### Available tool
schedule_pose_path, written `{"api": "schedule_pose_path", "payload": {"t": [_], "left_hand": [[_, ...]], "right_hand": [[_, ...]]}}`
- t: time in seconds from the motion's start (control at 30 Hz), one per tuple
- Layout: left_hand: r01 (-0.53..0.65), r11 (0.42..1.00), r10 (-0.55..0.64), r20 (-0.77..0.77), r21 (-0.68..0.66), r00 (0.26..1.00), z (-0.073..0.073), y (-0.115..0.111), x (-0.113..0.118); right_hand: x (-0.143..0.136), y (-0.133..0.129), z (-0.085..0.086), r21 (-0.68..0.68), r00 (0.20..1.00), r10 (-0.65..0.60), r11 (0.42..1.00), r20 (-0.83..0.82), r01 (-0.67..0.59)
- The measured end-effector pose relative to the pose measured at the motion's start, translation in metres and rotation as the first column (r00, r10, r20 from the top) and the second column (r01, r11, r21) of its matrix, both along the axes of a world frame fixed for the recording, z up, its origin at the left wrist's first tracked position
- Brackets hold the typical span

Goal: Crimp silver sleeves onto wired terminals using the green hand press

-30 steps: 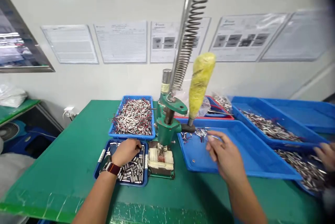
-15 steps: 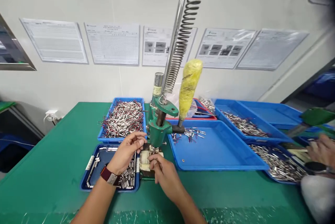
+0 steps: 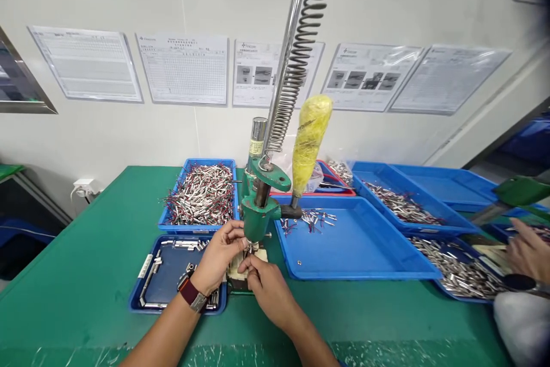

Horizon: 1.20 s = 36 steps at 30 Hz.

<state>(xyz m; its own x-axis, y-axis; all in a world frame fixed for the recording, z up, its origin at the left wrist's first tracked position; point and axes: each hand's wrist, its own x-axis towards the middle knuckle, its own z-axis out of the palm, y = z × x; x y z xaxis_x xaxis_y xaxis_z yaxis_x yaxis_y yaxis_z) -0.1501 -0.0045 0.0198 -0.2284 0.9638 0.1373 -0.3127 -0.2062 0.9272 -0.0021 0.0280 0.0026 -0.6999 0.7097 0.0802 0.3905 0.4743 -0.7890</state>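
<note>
Left forearm: enters at near edge, left of centre; slants far and right. Bare.
Left wrist: roughly in line with forearm, back of hand up.
Left hand [image 3: 221, 255]: fingers [image 3: 234, 245] bent, directed right; thumb extended toward the fingertips. Grip closure not resolvable.
Right forearm [image 3: 307, 335]: enters near edge, right of the left one; slants far and left. Bare.
Right hand [image 3: 267, 289]: back up, index finger reaching left, other fingers curled under. Fingertips partly hidden; closure unclear.
Spacing: hands close, fingertips converging; right hand slightly nearer. Contact between them: cannot tell.
</note>
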Motion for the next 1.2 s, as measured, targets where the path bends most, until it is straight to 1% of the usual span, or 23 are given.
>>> {"api": "schedule_pose_path", "payload": {"t": [0.13,0.23,0.3,0.37,0.47,0.53,0.57,0.6,0.63,0.67,0.7,0.73,0.77,0.8,0.83,0.87,0.9,0.93,0.97,1.03,1.1,1.13,1.2], "left_hand": [[0.086,0.996,-0.084,-0.075,0.025,0.994,0.002,0.002,0.004],[0.053,0.998,-0.049,-0.125,0.027,0.991,0.002,0.002,0.004],[0.018,1.0,-0.015,-0.13,0.024,0.991,0.002,0.002,0.003],[0.02,0.999,-0.016,-0.144,0.03,0.989,0.002,0.003,0.002],[0.079,0.996,-0.07,-0.187,0.041,0.98,0.003,0.005,-0.002],[0.085,0.995,-0.073,-0.215,0.048,0.974,0.003,0.005,-0.004],[0.072,0.996,-0.06,-0.225,0.048,0.973,0.002,0.005,-0.004],[0.058,0.997,-0.046,-0.231,0.043,0.972,0.001,0.004,-0.005],[0.05,0.998,-0.041,-0.238,0.032,0.97,-0.001,0.003,-0.005],[0.047,0.999,-0.041,-0.243,0.018,0.969,-0.002,0.002,-0.005],[0.051,0.999,-0.048,-0.246,0.009,0.968,-0.004,0.001,-0.004],[0.061,0.998,-0.057,-0.248,0.006,0.967,-0.005,0.0,-0.004],[0.069,0.998,-0.064,-0.253,0.01,0.965,-0.006,-0.001,-0.003],[0.066,0.998,-0.06,-0.266,0.013,0.962,-0.006,-0.003,-0.003],[0.051,0.999,-0.046,-0.289,0.012,0.956,-0.005,-0.004,-0.003],[0.03,1.0,-0.028,-0.318,0.002,0.948,-0.004,-0.005,-0.003],[0.009,1.0,-0.014,-0.352,-0.015,0.936,-0.002,-0.006,-0.003],[-0.013,0.999,-0.001,-0.385,-0.033,0.923,-0.001,-0.006,-0.003],[-0.027,0.998,0.005,-0.408,-0.049,0.913,0.001,-0.007,-0.004],[-0.031,0.998,0.005,-0.422,-0.056,0.907,0.002,-0.007,-0.005],[-0.015,0.999,-0.005,-0.425,-0.044,0.905,0.002,-0.007,-0.006],[-0.011,0.999,-0.005,-0.422,-0.037,0.906,0.001,-0.006,-0.006],[-0.009,1.0,-0.004,-0.416,-0.029,0.909,-0.001,-0.006,-0.006]], "right_hand": [[0.002,-0.006,-0.007,0.025,1.0,-0.017,1.0,0.025,0.016],[0.002,-0.009,-0.009,0.094,0.995,-0.021,0.995,0.093,0.012],[0.002,-0.01,-0.009,0.1,0.994,-0.011,0.995,0.112,0.0],[0.001,-0.011,-0.01,0.075,0.995,0.01,0.997,0.096,-0.018],[0.006,-0.013,-0.015,0.001,0.997,0.068,0.998,0.031,-0.068],[0.017,-0.011,-0.013,-0.11,0.992,0.084,0.99,-0.09,-0.093],[0.024,-0.007,-0.007,-0.151,0.984,0.038,0.986,-0.177,-0.065],[0.031,0.0,0.004,-0.166,0.96,-0.062,0.986,-0.271,0.017],[0.037,0.009,0.022,-0.149,0.906,-0.201,0.977,-0.373,0.156],[0.04,0.021,0.045,-0.108,0.809,-0.336,0.939,-0.482,0.326],[0.04,0.035,0.073,-0.068,0.674,-0.442,0.861,-0.592,0.504],[0.037,0.049,0.105,-0.027,0.554,-0.446,0.795,-0.703,0.606],[0.031,0.065,0.138,0.003,0.484,-0.368,0.793,-0.794,0.609],[0.022,0.08,0.17,0.02,0.462,-0.263,0.853,-0.847,0.521],[0.014,0.094,0.198,0.009,0.488,-0.175,0.936,-0.855,0.352],[0.006,0.105,0.22,-0.029,0.544,-0.11,0.987,-0.832,0.156],[0.001,0.111,0.236,-0.084,0.572,-0.072,0.996,-0.817,0.005],[-0.001,0.111,0.245,-0.11,0.562,-0.034,0.989,-0.826,-0.103],[0.001,0.106,0.247,-0.083,0.526,0.019,0.982,-0.85,-0.169],[0.011,0.081,0.24,0.115,0.418,0.185,0.976,-0.889,-0.188],[0.027,0.05,0.229,0.279,0.368,0.317,0.948,-0.874,-0.154],[0.033,0.037,0.224,0.294,0.368,0.324,0.946,-0.871,-0.138],[0.039,0.023,0.22,0.247,0.365,0.278,0.96,-0.889,-0.13]]}}
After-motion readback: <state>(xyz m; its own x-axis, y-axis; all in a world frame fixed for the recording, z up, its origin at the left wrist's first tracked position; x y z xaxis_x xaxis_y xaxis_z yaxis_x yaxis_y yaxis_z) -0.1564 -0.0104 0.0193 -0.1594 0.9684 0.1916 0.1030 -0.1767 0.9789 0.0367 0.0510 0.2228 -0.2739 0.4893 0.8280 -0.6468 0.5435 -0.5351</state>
